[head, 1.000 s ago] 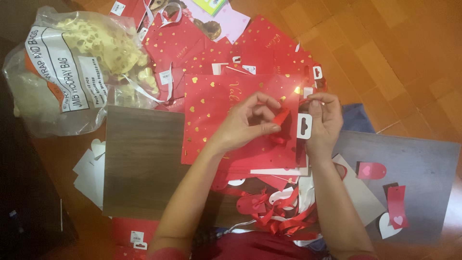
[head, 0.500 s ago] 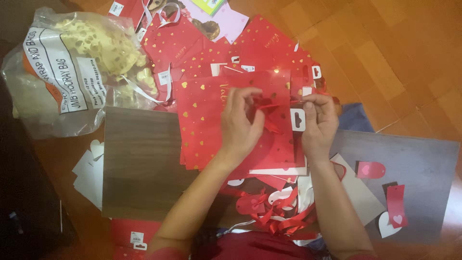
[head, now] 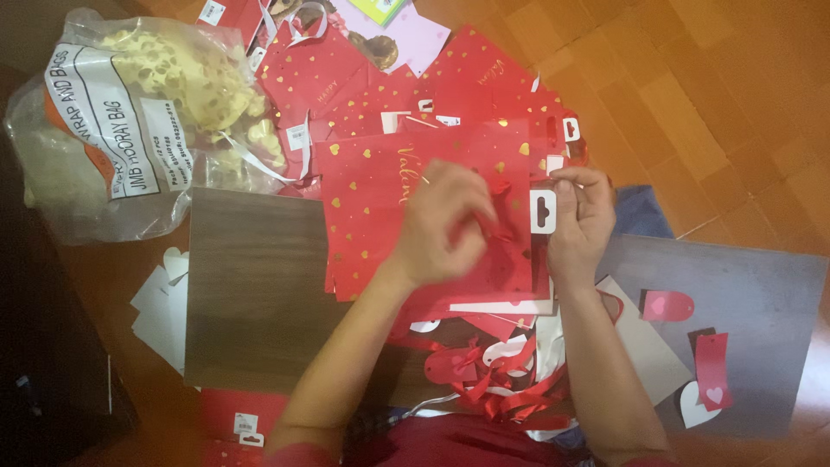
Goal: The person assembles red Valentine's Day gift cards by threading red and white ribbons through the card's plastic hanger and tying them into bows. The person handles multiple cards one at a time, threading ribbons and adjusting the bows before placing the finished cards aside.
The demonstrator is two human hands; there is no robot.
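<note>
A flat red gift bag (head: 380, 207) with gold hearts lies across a dark wooden board (head: 251, 294). My left hand (head: 445, 225) rests on the bag's right part, fingers pinched on a red ribbon handle (head: 501, 227). My right hand (head: 581, 216) grips the bag's right edge, where a white hang tab (head: 543, 210) sticks up. More red gift bags (head: 346, 78) are fanned out behind it.
A clear plastic sack (head: 130, 121) of cream heart-print items sits at the upper left. Loose red ribbons (head: 493, 380) pile near my body. Red and white heart tags (head: 705, 380) lie on a grey board (head: 761, 294) at the right. White cutouts (head: 160, 303) lie at the left.
My left hand has slid from the bag's upper right down over its middle right, following the ribbon. The bag has shifted slightly. My right hand stays at the edge.
</note>
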